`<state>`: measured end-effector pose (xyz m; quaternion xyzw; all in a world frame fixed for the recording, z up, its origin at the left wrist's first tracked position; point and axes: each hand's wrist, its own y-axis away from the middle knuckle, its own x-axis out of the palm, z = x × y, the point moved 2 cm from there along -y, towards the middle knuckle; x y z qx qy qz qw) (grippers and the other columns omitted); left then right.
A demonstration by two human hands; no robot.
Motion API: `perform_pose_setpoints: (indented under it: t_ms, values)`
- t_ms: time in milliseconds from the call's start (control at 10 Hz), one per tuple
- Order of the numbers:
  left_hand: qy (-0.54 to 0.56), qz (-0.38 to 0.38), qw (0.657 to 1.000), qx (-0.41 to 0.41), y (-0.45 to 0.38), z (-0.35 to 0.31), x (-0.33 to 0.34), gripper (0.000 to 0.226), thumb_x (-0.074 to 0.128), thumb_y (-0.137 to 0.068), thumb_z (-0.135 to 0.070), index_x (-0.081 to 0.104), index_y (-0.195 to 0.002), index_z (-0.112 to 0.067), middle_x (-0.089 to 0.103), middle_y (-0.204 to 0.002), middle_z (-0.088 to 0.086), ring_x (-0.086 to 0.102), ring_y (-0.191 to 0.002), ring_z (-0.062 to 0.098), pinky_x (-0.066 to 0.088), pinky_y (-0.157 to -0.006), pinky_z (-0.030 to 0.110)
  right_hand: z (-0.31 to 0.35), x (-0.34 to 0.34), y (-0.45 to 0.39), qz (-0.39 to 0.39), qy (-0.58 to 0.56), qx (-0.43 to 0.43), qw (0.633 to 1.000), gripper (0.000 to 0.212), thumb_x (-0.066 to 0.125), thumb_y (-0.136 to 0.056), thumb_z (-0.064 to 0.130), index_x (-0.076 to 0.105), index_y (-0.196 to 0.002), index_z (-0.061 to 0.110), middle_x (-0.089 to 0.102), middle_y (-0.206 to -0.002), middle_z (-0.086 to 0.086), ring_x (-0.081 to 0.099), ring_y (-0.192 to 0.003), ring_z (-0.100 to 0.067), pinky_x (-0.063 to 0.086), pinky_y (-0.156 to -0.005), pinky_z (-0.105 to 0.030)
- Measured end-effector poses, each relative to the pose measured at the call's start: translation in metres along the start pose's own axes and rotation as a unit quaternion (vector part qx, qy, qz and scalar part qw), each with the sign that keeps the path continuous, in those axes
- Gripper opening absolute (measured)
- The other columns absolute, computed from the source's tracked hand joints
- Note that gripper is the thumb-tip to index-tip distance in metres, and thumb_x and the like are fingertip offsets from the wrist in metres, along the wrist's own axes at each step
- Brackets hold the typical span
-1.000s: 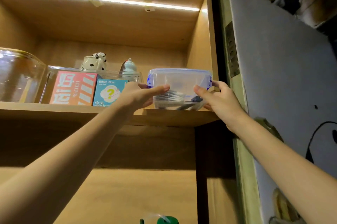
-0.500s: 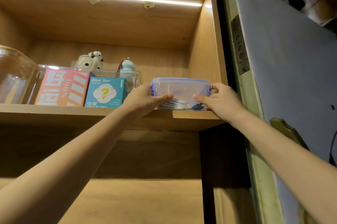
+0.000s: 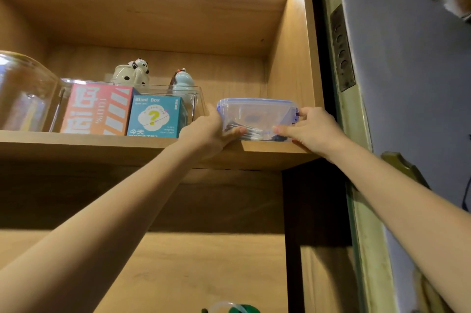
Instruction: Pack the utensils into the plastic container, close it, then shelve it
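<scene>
Head view: plastic container (image 3: 257,115), lid on, sits on the wooden shelf (image 3: 114,145) at its right end, near the front edge. Utensils (image 3: 248,131) show as dark and silvery shapes through the clear wall; can't tell which ones. Left hand (image 3: 209,131) clasps the container's left side, thumb across the front. Right hand (image 3: 309,129) grips the right side, thumb on the front, fingers up by the blue latch. Just left: teal blind box (image 3: 155,117) and orange box (image 3: 98,108) in a clear bin, close to the left hand. Cabinet side panel just right. Step looks like shelving, nearly done. Next move probably: push it slightly deeper, square it, then let go with both hands without dragging it forward.
</scene>
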<state>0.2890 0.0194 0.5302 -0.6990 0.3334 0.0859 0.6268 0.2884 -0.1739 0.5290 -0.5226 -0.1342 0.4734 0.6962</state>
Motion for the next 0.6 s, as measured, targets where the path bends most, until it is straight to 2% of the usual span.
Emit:
perform_pose_setpoints:
  t_ms: [100, 200, 300, 400, 500, 600]
  values:
    - [-0.001, 0.020, 1.000, -0.001, 0.007, -0.001, -0.004, 0.088, 0.046, -0.089, -0.053, 0.004, -0.145, 0.000, 0.062, -0.120, 0.021, 0.060, -0.106, 0.033, 0.048, -0.091, 0.041, 0.001, 0.000, 0.004, 0.019, 0.003, 0.003, 1.000, 0.053, 0.074, -0.078, 0.028, 0.053, -0.121, 0.006, 0.064, -0.117, -0.013, 0.061, -0.104, -0.026, 0.044, -0.077, -0.028]
    - [-0.007, 0.060, 0.998, 0.007, 0.019, -0.004, -0.017, 0.064, 0.049, -0.089, -0.048, 0.033, -0.129, -0.001, 0.061, -0.111, 0.014, 0.056, -0.093, 0.023, 0.046, -0.074, 0.028, 0.005, -0.008, 0.010, 0.045, 0.039, 0.010, 0.998, 0.054, 0.071, -0.081, 0.031, 0.049, -0.123, 0.005, 0.062, -0.121, -0.013, 0.059, -0.105, -0.026, 0.046, -0.081, -0.032]
    - [0.001, 0.057, 0.998, 0.023, 0.033, -0.008, -0.041, 0.047, 0.051, -0.091, -0.043, 0.055, -0.111, 0.000, 0.063, -0.096, 0.013, 0.058, -0.085, 0.025, 0.045, -0.068, 0.032, 0.012, -0.029, 0.017, 0.052, 0.026, 0.029, 0.998, 0.061, 0.068, -0.083, 0.032, 0.043, -0.130, 0.000, 0.060, -0.125, -0.014, 0.058, -0.105, -0.025, 0.049, -0.085, -0.035]
    - [0.075, 0.025, 0.996, 0.049, 0.049, -0.013, -0.074, 0.034, 0.056, -0.091, -0.030, 0.067, -0.107, -0.001, 0.071, -0.102, 0.019, 0.064, -0.088, 0.029, 0.052, -0.070, 0.034, 0.027, -0.058, 0.032, 0.046, -0.040, 0.012, 0.998, 0.059, 0.070, -0.082, 0.025, 0.046, -0.131, 0.003, 0.062, -0.124, -0.015, 0.060, -0.108, -0.024, 0.049, -0.096, -0.039]
    - [0.115, -0.013, 0.991, 0.070, 0.068, -0.018, -0.101, 0.028, 0.056, -0.091, -0.023, 0.069, -0.103, -0.001, 0.072, -0.100, 0.020, 0.065, -0.091, 0.030, 0.053, -0.084, 0.040, 0.050, -0.087, 0.055, 0.010, -0.132, -0.042, 0.990, 0.033, 0.065, -0.086, 0.016, 0.060, -0.115, 0.003, 0.070, -0.101, -0.013, 0.067, -0.090, -0.021, 0.056, -0.087, -0.037]
    - [0.135, -0.070, 0.986, 0.067, 0.085, -0.017, -0.114, 0.029, 0.056, -0.091, -0.022, 0.071, -0.096, 0.001, 0.072, -0.094, 0.019, 0.065, -0.090, 0.030, 0.047, -0.069, 0.028, 0.072, -0.115, 0.088, -0.035, -0.243, -0.089, 0.965, 0.014, 0.058, -0.090, 0.014, 0.067, -0.099, 0.008, 0.074, -0.080, -0.002, 0.070, -0.073, -0.011, 0.059, -0.070, -0.021]
